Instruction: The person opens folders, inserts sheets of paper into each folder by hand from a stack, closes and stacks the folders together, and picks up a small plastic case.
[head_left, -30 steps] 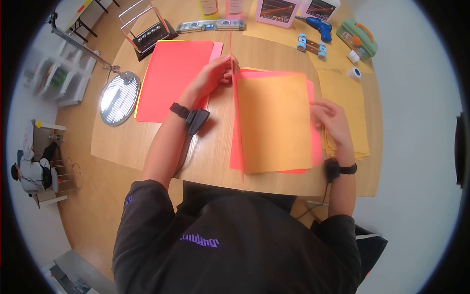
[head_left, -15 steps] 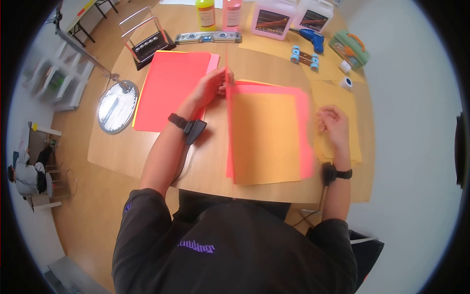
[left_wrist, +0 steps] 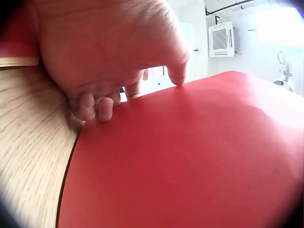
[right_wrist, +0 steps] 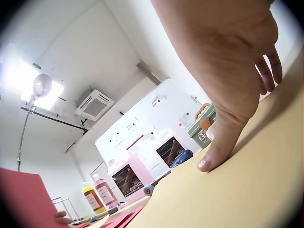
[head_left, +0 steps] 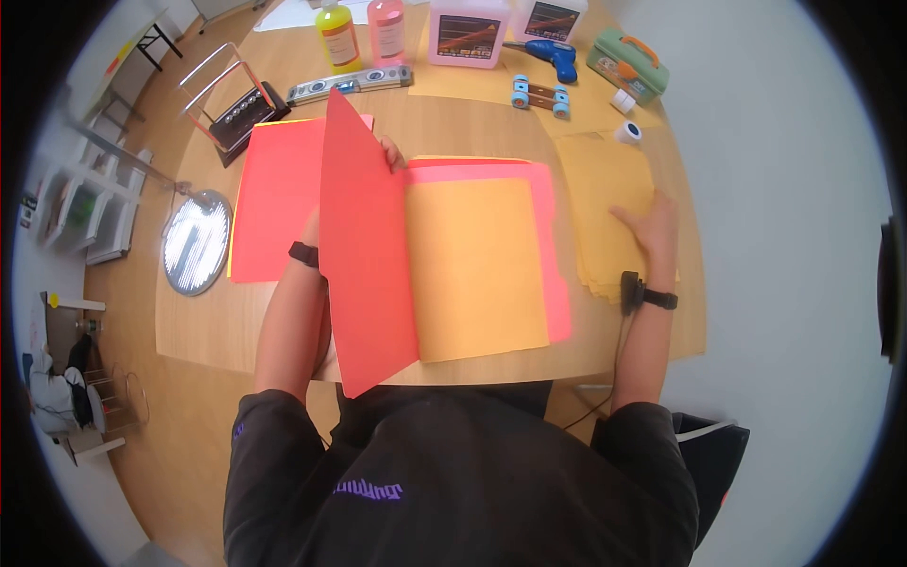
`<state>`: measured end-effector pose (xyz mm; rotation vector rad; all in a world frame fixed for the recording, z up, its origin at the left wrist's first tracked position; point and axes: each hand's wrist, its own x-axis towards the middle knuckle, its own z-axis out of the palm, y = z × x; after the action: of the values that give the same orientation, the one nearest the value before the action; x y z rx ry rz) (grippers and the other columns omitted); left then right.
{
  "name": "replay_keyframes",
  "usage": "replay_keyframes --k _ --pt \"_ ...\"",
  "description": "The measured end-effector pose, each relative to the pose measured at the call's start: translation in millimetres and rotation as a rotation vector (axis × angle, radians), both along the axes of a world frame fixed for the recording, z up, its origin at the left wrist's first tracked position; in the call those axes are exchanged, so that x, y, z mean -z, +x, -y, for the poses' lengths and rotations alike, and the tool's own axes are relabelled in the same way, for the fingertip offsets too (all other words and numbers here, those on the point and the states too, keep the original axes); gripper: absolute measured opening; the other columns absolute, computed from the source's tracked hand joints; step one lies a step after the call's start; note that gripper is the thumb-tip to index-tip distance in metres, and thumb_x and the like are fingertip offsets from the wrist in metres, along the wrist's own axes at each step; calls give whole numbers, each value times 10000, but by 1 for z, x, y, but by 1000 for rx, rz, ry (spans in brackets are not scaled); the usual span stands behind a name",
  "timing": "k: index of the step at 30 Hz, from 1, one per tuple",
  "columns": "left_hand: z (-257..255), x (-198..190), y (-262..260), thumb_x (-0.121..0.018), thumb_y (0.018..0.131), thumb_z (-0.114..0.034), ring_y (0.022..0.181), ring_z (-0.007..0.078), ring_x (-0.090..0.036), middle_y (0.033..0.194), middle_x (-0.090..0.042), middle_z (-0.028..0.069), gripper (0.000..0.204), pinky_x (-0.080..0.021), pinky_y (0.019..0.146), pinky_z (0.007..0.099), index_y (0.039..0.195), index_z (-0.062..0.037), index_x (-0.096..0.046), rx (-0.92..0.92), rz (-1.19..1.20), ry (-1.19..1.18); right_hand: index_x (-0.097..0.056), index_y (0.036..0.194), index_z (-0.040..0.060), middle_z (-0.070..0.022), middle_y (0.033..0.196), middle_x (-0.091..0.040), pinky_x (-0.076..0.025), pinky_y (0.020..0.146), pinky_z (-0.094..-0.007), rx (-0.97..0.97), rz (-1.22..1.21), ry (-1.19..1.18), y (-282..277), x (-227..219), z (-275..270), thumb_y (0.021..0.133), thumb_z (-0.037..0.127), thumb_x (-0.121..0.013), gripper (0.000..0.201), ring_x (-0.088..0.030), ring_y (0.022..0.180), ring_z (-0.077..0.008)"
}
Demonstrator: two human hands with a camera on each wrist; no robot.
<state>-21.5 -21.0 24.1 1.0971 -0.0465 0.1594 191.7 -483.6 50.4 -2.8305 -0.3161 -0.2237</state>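
A red folder cover (head_left: 364, 255) stands raised and tilted in the head view, hinged beside a yellow sheet (head_left: 477, 269) that lies on a pink folder (head_left: 559, 302). Mostly hidden behind that cover, my left hand (head_left: 391, 154) shows only some fingers; in the left wrist view the hand (left_wrist: 114, 47) grips the edge of the red cover (left_wrist: 190, 152), with fingers curled at it. My right hand (head_left: 654, 227) is spread over a yellow paper stack (head_left: 605, 198). In the right wrist view, the thumb of the right hand (right_wrist: 232, 71) touches the yellow paper (right_wrist: 228, 199).
Red folders (head_left: 274, 208) lie at left, near a round lamp (head_left: 196, 241) and a Newton's cradle (head_left: 241, 113). Along the back are a level (head_left: 378, 83), bottles (head_left: 338, 38), a pink jug (head_left: 466, 36), a blue tool (head_left: 557, 59), a small wheeled toy (head_left: 541, 96) and a green case (head_left: 627, 68).
The red cover has swung leftward and now shows its broad face. My right hand has moved from the folder's right edge to the yellow stack, its fingers spreading. The head view has shifted.
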Motion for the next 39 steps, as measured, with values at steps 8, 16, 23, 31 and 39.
replay_keyframes --k 8,16,23,31,39 --pt "-7 8 10 -451 1063 -452 812 150 -496 828 -535 65 475 -450 766 271 826 -47 -528 14 4 -149 -580 1308 31 -221 1165 -660 -512 951 -469 -3 -76 141 6 -3 9 605 457 -930 893 -601 1151 -378" --pt "1 -1 1 -525 1030 -271 837 197 -544 856 -555 94 300 -477 728 311 858 -26 -545 -63 39 -93 -582 1244 29 -93 975 -711 -525 823 -385 88 143 345 6 -6 9 727 228 -890 634 -682 965 -283" --pt "-11 3 1 -467 1035 -310 790 122 -555 921 -594 44 273 -496 698 276 929 -71 -546 -49 -8 132 -476 1352 15 -21 978 -704 -499 786 -278 -61 44 873 27 -7 20 813 33 -810 635 -658 948 -145" --pt "-10 7 5 -475 1027 -314 805 134 -558 920 -594 56 268 -496 706 286 942 -69 -544 -56 18 112 -307 1501 -31 -103 932 -735 -510 880 -363 130 135 623 47 31 36 936 99 -674 685 -687 1004 -274" --pt "-13 16 7 -472 1034 -294 800 132 -569 921 -606 59 258 -497 702 276 952 -63 -553 -41 -2 47 -577 1263 -72 -126 1063 -717 -545 810 -315 -34 -92 1013 44 15 29 1004 140 -592 335 -692 965 -202"
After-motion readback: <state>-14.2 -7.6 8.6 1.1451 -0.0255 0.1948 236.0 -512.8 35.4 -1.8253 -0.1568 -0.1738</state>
